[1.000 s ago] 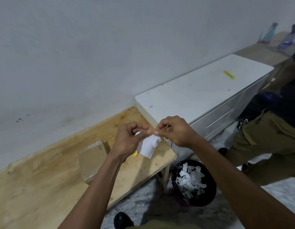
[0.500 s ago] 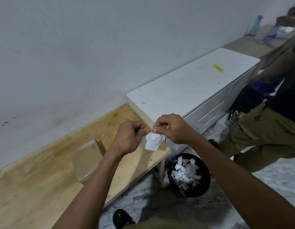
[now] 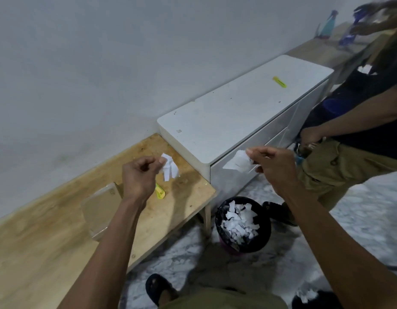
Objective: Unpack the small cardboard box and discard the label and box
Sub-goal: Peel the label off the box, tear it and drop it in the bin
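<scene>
The left hand [image 3: 138,177] hung above the wooden worktop [image 3: 48,237] with its fingers [image 3: 157,162] curled together, thumb and forefinger pinched on the upper corner of one piece of white label [image 3: 169,169], which drooped from the fingertips to their right side, crumpled and folded into strips. The right hand [image 3: 274,167] was held well apart from it, out past the end of the worktop and in front of the white cabinet [image 3: 226,112], its fingers [image 3: 257,152] closed on a second piece of label [image 3: 240,162]; that piece stuck out to the left of the fingertips, rumpled, with one flat corner pointing further left. Neither piece touched the worktop or the cabinet. The small cardboard box [image 3: 99,206] lay on the worktop just left of the left forearm, free of both hands, its details smeared by blur. A yellow-green tool [image 3: 159,192] lay on the worktop below the left hand, partly hidden by the wrist. On the floor, between the two forearms and beside the worktop's leg, stood a black bin [image 3: 243,224] heaped with white paper scraps, below and between the two label pieces. A second yellow-green tool [image 3: 279,82] lay on the cabinet top. Another person [image 3: 358,130] in a dark top and khaki trousers stood at the right edge.
</scene>
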A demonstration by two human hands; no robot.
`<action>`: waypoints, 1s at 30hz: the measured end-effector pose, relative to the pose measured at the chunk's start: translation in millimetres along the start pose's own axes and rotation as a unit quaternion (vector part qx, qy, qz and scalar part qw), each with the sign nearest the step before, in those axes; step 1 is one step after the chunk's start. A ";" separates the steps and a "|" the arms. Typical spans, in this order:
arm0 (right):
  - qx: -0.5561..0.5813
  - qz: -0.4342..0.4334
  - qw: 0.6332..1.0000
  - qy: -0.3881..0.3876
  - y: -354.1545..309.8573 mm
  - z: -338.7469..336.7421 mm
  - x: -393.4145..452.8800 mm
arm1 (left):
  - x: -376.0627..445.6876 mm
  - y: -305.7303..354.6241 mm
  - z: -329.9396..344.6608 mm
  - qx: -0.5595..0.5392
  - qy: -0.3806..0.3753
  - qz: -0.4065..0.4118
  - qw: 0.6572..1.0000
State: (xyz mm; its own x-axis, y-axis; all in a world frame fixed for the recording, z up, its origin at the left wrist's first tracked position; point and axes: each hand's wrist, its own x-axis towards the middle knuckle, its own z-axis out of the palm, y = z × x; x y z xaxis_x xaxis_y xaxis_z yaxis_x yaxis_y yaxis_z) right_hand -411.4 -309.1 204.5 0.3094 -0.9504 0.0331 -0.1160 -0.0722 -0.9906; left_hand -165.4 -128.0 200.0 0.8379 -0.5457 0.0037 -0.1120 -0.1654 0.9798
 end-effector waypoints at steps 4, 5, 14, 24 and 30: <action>-0.045 -0.011 0.999 0.024 14.0 -13.1 -8.6 | -10.7 -10.7 29.7 0.029 -0.033 0.010 0.999; -0.060 -0.018 0.997 0.033 17.7 -16.2 -10.5 | -13.8 -12.7 38.4 0.038 -0.039 0.017 0.998; -0.125 0.033 0.986 0.107 88.5 -49.9 -30.8 | -42.0 -65.4 125.9 0.150 -0.132 -0.014 0.980; -0.210 0.190 0.940 0.192 214.4 -42.3 -44.3 | -52.3 -172.4 209.9 0.265 -0.297 -0.052 0.916; -0.232 0.230 0.924 0.199 302.0 -28.9 -7.1 | -24.0 -254.0 263.6 0.325 -0.329 -0.029 0.886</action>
State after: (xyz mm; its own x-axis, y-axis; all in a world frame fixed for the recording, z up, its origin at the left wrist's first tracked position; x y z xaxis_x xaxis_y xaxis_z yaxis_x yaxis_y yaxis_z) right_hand -476.0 -332.8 -91.1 -0.2335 -0.9422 -0.2402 -0.5700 0.3327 -0.7513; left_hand -297.9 -289.4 -101.7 0.3828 -0.8467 -0.3696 -0.5423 -0.5298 0.6521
